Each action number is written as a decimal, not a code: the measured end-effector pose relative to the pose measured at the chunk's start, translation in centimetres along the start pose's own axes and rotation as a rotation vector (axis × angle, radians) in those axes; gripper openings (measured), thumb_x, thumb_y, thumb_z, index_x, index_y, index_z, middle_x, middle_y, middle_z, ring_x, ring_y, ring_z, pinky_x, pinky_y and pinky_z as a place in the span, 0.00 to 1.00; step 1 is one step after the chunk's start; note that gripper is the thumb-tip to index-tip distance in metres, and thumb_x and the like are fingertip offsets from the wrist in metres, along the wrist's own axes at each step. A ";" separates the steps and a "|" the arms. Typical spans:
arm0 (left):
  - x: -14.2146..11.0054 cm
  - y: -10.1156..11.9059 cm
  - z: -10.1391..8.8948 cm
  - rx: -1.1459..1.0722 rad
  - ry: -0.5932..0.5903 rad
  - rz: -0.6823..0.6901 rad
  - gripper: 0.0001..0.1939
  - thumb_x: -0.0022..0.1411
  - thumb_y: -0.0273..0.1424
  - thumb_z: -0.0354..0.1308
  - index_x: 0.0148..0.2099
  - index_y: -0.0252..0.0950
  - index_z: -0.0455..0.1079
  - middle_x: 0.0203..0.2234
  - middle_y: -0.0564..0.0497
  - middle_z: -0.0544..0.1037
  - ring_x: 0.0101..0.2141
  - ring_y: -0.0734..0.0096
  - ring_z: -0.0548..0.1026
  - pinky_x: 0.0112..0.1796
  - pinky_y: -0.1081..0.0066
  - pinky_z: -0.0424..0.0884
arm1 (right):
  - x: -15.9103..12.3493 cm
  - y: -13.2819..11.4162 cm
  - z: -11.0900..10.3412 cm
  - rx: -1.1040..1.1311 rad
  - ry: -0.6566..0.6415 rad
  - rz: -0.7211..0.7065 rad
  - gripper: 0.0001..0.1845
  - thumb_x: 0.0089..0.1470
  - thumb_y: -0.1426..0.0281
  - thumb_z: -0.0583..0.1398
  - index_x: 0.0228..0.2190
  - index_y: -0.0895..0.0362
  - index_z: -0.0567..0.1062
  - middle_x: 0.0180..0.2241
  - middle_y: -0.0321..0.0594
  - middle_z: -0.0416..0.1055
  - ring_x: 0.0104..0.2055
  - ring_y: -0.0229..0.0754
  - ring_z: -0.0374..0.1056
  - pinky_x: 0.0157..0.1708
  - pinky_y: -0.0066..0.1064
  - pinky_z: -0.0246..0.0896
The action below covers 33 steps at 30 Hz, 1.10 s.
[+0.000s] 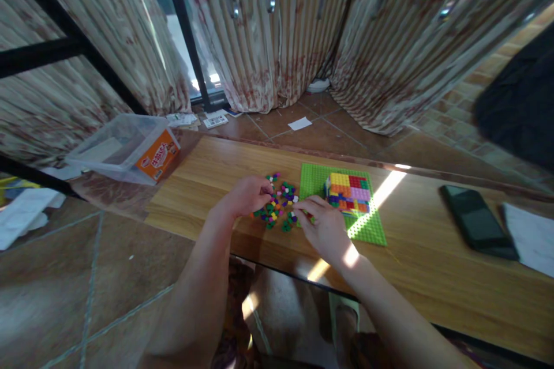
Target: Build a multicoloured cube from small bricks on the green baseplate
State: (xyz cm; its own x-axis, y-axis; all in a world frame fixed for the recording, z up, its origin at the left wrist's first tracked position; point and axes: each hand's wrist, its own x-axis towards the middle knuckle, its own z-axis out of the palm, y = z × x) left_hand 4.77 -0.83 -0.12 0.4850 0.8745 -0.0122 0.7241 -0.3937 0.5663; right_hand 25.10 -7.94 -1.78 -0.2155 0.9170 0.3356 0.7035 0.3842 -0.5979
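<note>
A loose pile of small toy bricks (283, 193) in green, purple, white, yellow and pink lies on the wooden table. At its left edge is my left hand (251, 195), its fingers curled in and close together over the bricks. My right hand (324, 223) reaches the pile from the right with thumb and fingers drawn together; any small piece in either hand is too small to make out. Beside the right hand, a green studded baseplate (377, 232) carries a block built of multicoloured bricks (347, 191), with yellow, red, orange and pink on top.
The wooden bench-like table (208, 173) runs across the view. A clear plastic bin (116, 147) with an orange label stands at its left end. To the right lie a dark phone (476, 222) and white paper (532, 236). Curtains (277, 46) hang behind.
</note>
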 end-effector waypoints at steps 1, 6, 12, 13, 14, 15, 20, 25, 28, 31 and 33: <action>-0.1 0.0 0.0 -0.012 -0.005 0.006 0.07 0.52 0.26 0.55 0.31 0.34 0.75 0.24 0.51 0.77 0.26 0.73 0.71 0.29 0.75 0.62 | 0.1 -0.2 0.5 -0.002 -0.032 0.007 0.09 0.57 0.70 0.55 0.34 0.53 0.77 0.34 0.38 0.73 0.36 0.40 0.69 0.38 0.30 0.63; -0.5 -0.4 -0.1 -0.050 0.000 0.023 0.06 0.51 0.26 0.55 0.28 0.35 0.74 0.22 0.52 0.76 0.25 0.73 0.70 0.28 0.74 0.61 | 0.8 -0.7 1.8 -0.066 -0.099 0.009 0.09 0.57 0.70 0.56 0.34 0.52 0.77 0.35 0.40 0.72 0.40 0.43 0.67 0.41 0.33 0.61; -0.9 -1.2 -0.3 -0.032 -0.028 0.029 0.11 0.53 0.24 0.50 0.31 0.35 0.75 0.25 0.51 0.78 0.27 0.72 0.72 0.30 0.74 0.63 | 1.4 -1.2 2.8 -0.132 -0.101 0.058 0.10 0.58 0.68 0.55 0.35 0.53 0.77 0.34 0.41 0.72 0.39 0.43 0.67 0.41 0.33 0.60; -0.9 -1.3 -0.3 -0.022 -0.018 0.018 0.11 0.53 0.24 0.50 0.31 0.35 0.75 0.25 0.51 0.78 0.27 0.71 0.72 0.31 0.74 0.63 | 1.5 -1.3 3.0 -0.154 -0.101 0.073 0.11 0.58 0.68 0.55 0.34 0.53 0.78 0.34 0.41 0.72 0.38 0.43 0.67 0.40 0.33 0.60; -1.0 -1.4 -0.3 -0.010 -0.008 0.004 0.11 0.54 0.25 0.50 0.31 0.35 0.75 0.26 0.51 0.78 0.27 0.71 0.72 0.31 0.74 0.64 | 1.7 -1.5 3.2 -0.177 -0.102 0.084 0.11 0.58 0.68 0.55 0.34 0.53 0.78 0.34 0.42 0.72 0.38 0.43 0.67 0.40 0.33 0.60; -1.0 -1.5 -0.3 0.004 -0.003 -0.009 0.11 0.54 0.25 0.50 0.31 0.35 0.75 0.26 0.50 0.78 0.28 0.71 0.72 0.31 0.74 0.63 | 1.8 -1.6 3.3 -0.201 -0.106 0.092 0.11 0.58 0.68 0.55 0.34 0.53 0.78 0.34 0.42 0.72 0.38 0.44 0.67 0.40 0.33 0.60; -1.0 -1.4 -0.5 0.033 -0.017 -0.035 0.10 0.54 0.25 0.51 0.29 0.35 0.74 0.25 0.50 0.77 0.27 0.72 0.72 0.30 0.74 0.62 | 2.3 -2.2 3.7 -0.306 -0.118 0.109 0.10 0.56 0.69 0.56 0.31 0.53 0.78 0.33 0.43 0.73 0.37 0.45 0.67 0.37 0.34 0.59; -0.9 -1.1 -0.5 0.043 -0.011 -0.032 0.10 0.54 0.25 0.51 0.30 0.35 0.74 0.25 0.50 0.77 0.27 0.71 0.71 0.30 0.73 0.62 | 2.5 -2.6 3.6 -0.400 -0.133 0.078 0.11 0.55 0.71 0.55 0.29 0.54 0.77 0.31 0.45 0.72 0.37 0.47 0.66 0.37 0.36 0.59; -0.9 -1.2 -0.4 0.051 0.009 -0.017 0.11 0.55 0.25 0.51 0.31 0.35 0.75 0.26 0.50 0.78 0.27 0.71 0.72 0.30 0.73 0.63 | 2.5 -2.7 3.8 -0.406 -0.126 0.068 0.11 0.55 0.72 0.54 0.29 0.54 0.76 0.32 0.46 0.72 0.36 0.47 0.66 0.37 0.36 0.59; -0.6 -1.0 -0.5 0.006 0.061 0.002 0.12 0.56 0.25 0.50 0.35 0.36 0.76 0.29 0.50 0.79 0.31 0.70 0.73 0.33 0.73 0.65 | 2.5 -2.7 3.9 -0.352 -0.115 0.067 0.11 0.56 0.73 0.53 0.30 0.55 0.76 0.33 0.47 0.72 0.37 0.47 0.66 0.39 0.37 0.60; -0.3 -0.5 -0.6 -0.042 0.106 0.009 0.12 0.57 0.26 0.51 0.37 0.36 0.76 0.31 0.50 0.79 0.33 0.70 0.74 0.35 0.73 0.66 | 2.6 -2.7 3.6 -0.280 -0.096 0.077 0.11 0.56 0.73 0.53 0.32 0.56 0.75 0.33 0.46 0.72 0.39 0.46 0.66 0.41 0.36 0.60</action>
State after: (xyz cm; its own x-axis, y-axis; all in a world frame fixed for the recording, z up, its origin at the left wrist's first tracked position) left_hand 3.96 -0.76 0.10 0.4354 0.8968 0.0786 0.6976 -0.3913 0.6001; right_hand 20.22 -6.20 -1.95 -0.2084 0.9533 0.2187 0.8765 0.2812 -0.3906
